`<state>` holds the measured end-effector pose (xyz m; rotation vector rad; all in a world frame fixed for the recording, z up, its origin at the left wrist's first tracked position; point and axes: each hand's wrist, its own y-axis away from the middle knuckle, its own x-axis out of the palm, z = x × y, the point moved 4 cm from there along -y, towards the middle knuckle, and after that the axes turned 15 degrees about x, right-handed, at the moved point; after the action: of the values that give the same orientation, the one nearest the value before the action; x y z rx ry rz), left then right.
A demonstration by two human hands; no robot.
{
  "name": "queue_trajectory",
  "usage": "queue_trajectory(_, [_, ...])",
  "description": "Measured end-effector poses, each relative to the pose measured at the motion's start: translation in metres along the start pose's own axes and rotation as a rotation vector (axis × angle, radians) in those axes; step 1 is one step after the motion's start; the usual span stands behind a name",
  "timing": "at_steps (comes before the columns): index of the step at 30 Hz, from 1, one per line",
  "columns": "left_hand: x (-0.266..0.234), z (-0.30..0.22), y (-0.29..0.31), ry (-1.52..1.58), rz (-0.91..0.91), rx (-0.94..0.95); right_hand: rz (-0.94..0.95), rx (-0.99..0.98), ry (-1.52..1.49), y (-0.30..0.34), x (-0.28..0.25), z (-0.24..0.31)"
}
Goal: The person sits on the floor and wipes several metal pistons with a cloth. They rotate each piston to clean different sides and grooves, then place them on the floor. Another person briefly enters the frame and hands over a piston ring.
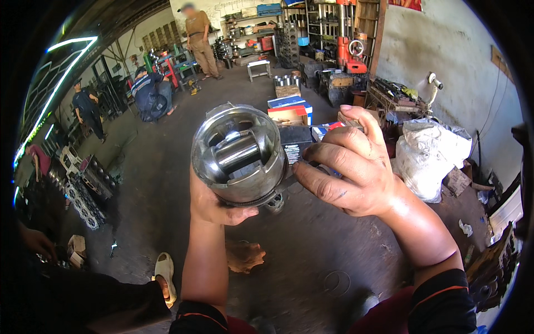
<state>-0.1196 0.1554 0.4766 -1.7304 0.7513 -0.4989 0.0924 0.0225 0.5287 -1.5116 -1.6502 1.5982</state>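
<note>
I hold a shiny metal piston [239,153] up in front of me, its hollow underside and cross pin facing the camera. My left hand [214,203] cups it from below and behind, thumb under its ringed edge. My right hand [347,164] is at the piston's right side, fingertips pinched on a thin ring or groove at the rim; what exactly it pinches is too small to tell.
The floor is dark, oily concrete [311,245]. Cardboard boxes [289,111] lie ahead. A white sack [428,156] sits right by a cluttered bench [389,92]. Engine blocks [83,189] stand left. Three people work at the back left, one standing [200,39].
</note>
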Motion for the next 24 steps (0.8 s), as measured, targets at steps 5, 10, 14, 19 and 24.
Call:
queue_trajectory(5, [0.009,-0.003,0.003,-0.056,-0.159,-0.151,0.026,0.022,-0.051,0.007,-0.003,0.002])
queue_trajectory(10, [0.013,-0.003,-0.004,-0.032,-0.165,-0.175,0.012,0.040,-0.046,0.008,-0.001,0.005])
queue_trajectory(14, [0.011,-0.002,-0.003,-0.020,-0.123,-0.212,0.049,0.056,-0.075,0.008,0.003,0.005])
queue_trajectory(19, [0.008,0.007,0.003,0.017,-0.008,-0.284,0.320,0.075,-0.238,0.010,0.008,-0.002])
queue_trajectory(24, [0.008,0.023,0.011,-0.007,0.060,-0.284,0.474,0.201,-0.359,0.022,0.017,-0.008])
